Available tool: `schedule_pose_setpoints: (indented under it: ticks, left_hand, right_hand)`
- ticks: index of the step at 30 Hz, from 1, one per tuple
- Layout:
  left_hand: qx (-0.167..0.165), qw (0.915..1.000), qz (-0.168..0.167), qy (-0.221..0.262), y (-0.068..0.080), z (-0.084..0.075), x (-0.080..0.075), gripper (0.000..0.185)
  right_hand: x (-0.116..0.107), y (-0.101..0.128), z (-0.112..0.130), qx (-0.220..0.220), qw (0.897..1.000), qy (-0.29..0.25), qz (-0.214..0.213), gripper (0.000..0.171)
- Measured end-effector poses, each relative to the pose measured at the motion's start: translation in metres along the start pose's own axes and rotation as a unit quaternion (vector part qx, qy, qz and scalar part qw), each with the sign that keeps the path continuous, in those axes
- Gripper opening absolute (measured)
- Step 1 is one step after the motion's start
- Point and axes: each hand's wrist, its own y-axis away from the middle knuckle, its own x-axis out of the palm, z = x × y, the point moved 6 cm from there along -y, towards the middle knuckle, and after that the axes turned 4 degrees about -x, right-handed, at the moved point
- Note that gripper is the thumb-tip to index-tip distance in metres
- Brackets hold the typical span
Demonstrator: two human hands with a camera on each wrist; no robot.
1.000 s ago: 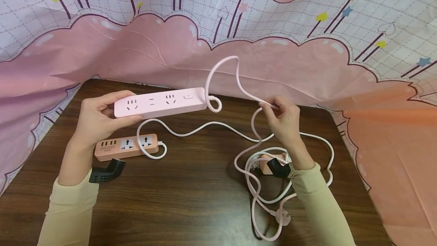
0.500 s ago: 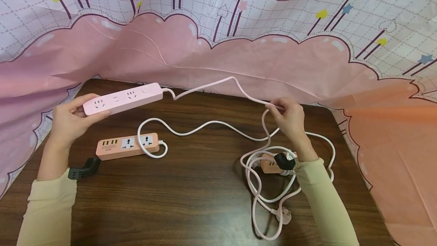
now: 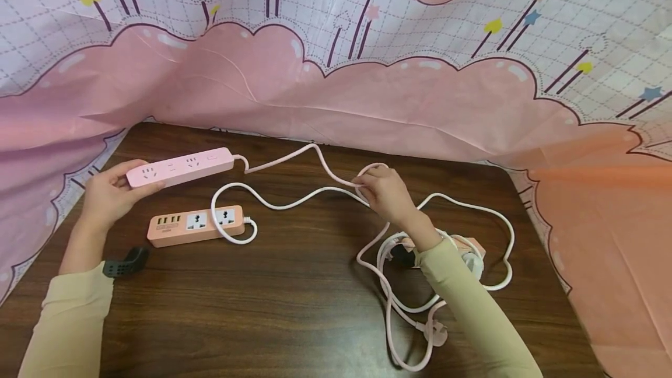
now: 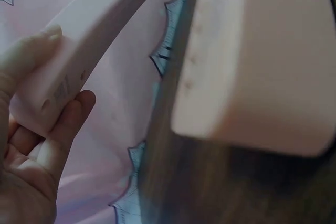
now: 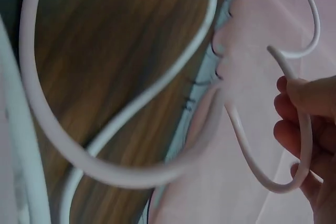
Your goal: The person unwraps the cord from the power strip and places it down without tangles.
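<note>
Pink plastic fills the grip of the left hand [image 3: 112, 194]: its thumb lies along the near edge of the pink strip [image 3: 181, 167] and its fingers reach round the other side, parted only by the strip's thickness at its left end. The pink strip is beyond the orange strip [image 3: 175, 239] as the head camera sees it, roughly in line with it. The right hand [image 3: 387, 194], to the right of the orange strip and farther off, pinches the pink cord [image 3: 278, 163] between thumb and forefinger; the other fingers curl loosely, with a bend of cord passing over them. The left forearm slants up from the lower left of the orange strip, while the right comes in from well to its right — back of the hand toward the head camera, fingers turned toward the strip. Right of the orange strip, well apart, the right sleeve [image 3: 467, 302] covers part of an orange block [image 3: 475, 245] and the white cord [image 3: 315, 190] coiled about it; where each length runs there is hard to follow. In the left wrist view the orange strip is blurred and cut off by the frame — its markings unreadable — and the pink strip's far end is also cropped.
</note>
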Motion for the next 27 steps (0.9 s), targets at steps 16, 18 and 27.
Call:
schedule_pose_setpoints:
  ticks: [16,18,27]
  left_hand:
    - [-0.041,0.9817,0.088,-0.164,-0.001,0.043,0.01,0.059]
    - [-0.043,0.9724,0.109,-0.202,-0.001,0.042,0.011,0.061]
    - [-0.033,0.9587,0.143,-0.244,0.001,0.05,0.017,0.061]
  right_hand:
    - [0.043,-0.011,0.023,-0.029,0.987,-0.143,0.074,0.023]
    - [0.046,-0.01,0.024,-0.017,0.982,-0.163,0.092,0.025]
    - [0.029,-0.007,0.025,0.009,0.967,-0.239,0.089,0.031]
